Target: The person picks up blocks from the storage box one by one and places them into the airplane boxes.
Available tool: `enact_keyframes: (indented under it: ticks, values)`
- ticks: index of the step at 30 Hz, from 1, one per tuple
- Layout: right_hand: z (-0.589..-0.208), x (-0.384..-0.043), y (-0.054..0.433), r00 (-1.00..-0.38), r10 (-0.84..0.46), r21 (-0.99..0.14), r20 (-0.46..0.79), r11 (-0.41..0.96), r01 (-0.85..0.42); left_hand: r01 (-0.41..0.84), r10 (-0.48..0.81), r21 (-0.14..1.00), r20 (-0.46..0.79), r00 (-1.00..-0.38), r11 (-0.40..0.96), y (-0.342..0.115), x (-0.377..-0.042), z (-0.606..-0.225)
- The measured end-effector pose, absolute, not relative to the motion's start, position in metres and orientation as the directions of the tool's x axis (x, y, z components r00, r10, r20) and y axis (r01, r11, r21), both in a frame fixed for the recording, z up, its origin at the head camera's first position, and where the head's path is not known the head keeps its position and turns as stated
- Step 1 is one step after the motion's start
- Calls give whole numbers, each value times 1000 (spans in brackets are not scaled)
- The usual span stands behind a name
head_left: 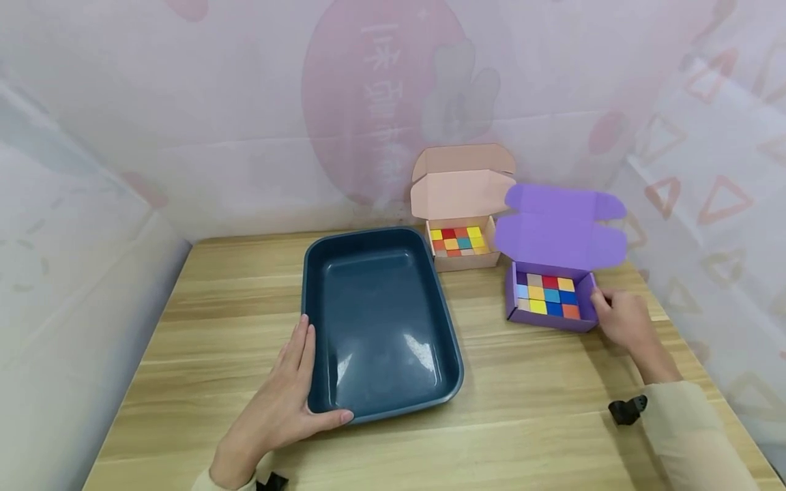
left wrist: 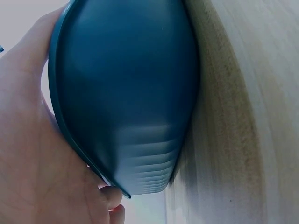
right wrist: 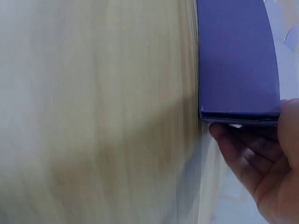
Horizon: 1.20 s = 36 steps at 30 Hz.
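Note:
A dark blue-green rectangular tray [head_left: 383, 320] sits on the table, its inside bare. My left hand [head_left: 282, 389] rests at its near left corner, with straight fingers along the left rim and the thumb on the front edge. The left wrist view shows that hand against the outside of the tray wall [left wrist: 135, 84]. At the right, my right hand [head_left: 626, 324] grips the right side wall of an open purple box [head_left: 546, 318]. Colored cubes [head_left: 551, 295] in rows lie inside that box. In the right wrist view, fingers [right wrist: 238, 161] touch the box's outer side.
Behind the purple box and right of the tray stands an open light pink box [head_left: 467, 262] with more colored blocks [head_left: 457, 242]. Its lid is raised. Printed cloth [head_left: 245, 102] hangs behind and beside the wooden table [head_left: 227, 307].

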State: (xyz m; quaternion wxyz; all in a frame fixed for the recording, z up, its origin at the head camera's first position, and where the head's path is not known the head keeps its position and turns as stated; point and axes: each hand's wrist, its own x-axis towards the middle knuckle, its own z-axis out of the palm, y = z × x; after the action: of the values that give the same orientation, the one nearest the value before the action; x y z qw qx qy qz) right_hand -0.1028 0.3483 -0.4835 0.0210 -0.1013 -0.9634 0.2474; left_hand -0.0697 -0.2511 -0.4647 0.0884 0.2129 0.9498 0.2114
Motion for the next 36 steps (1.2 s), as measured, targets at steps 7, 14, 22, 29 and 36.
enact_keyframes:
  ticks: [7,14,22,29,36]
  values:
    - [-484,-114,375,-979,201,-476,-39,857,195,377,448,435,-71,-891,818,-251,-70,-464]
    - [-490,-140,397,-986,161,-457,-39,875,161,377,444,429,-66,-893,821,-251,-71,-465]
    - [-487,-165,408,-980,169,-441,-108,875,200,385,446,412,-60,-893,826,-251,-69,-466]
    - [-485,-174,416,-964,173,-453,-203,856,249,384,453,424,-72,-888,820,-252,-69,-465]
    - [-485,-182,413,-969,166,-470,-185,851,236,385,451,418,-66,-890,823,-256,-67,-464]
